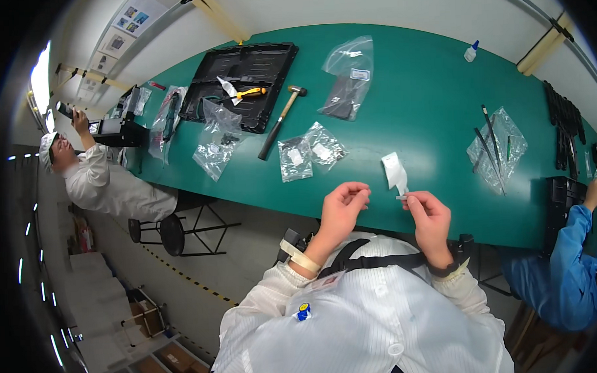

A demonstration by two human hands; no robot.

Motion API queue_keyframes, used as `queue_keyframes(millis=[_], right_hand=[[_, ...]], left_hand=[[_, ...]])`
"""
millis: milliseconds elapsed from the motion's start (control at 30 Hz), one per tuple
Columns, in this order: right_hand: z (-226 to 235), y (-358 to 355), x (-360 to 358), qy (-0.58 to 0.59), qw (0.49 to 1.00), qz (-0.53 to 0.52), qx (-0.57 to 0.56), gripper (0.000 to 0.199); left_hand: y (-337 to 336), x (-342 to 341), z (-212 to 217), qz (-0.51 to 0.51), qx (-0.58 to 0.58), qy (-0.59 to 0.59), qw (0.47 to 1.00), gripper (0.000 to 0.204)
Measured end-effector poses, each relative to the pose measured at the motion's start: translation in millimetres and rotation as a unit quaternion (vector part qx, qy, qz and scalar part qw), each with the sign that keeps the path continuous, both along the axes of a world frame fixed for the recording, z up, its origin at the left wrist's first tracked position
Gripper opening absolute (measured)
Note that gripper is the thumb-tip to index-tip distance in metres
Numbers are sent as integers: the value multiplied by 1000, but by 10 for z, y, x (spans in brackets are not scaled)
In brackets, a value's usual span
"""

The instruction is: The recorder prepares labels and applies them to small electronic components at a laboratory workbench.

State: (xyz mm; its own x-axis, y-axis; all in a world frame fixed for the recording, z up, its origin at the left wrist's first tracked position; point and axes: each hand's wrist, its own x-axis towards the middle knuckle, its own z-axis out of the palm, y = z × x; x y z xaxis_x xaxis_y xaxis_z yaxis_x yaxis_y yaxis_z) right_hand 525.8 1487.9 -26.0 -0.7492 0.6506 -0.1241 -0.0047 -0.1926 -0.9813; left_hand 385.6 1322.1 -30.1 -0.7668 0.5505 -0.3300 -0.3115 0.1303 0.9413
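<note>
My right hand (432, 222) is closed at the table's near edge, thumb and finger pinching the lower end of a crumpled white paper-like piece (393, 169). That piece narrows toward my fingertips, and its wide end points away from me. To its left my left hand (345, 210) has curled fingers, with thumb and forefinger tips drawn together. Whether something tiny sits between them is too small to tell. Beyond my left hand lie two clear bags of small parts, one on the left (295, 158) and one on the right (325, 146).
A hammer (284, 118) lies near an open black tool case (242, 70) holding a yellow-handled screwdriver (246, 94). Further bags include one with a dark flat item (341, 96) and one under thin black rods (496, 147). Co-workers sit left (107, 173) and right (571, 262).
</note>
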Motion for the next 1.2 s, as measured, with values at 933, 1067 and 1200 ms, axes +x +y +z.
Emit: queue_keyframes(millis=[933, 1067, 1200], right_hand=[[386, -2103, -1983, 73, 857, 136, 492, 38], [386, -2037, -1971, 88, 903, 168, 386, 36], [365, -1875, -1990, 76, 944, 136, 292, 24]], left_hand=[[-2004, -1274, 274, 36, 143, -94, 985, 19], [-1975, -1359, 266, 34, 119, -98, 987, 15], [-1916, -1392, 330, 13, 100, -78, 992, 14]])
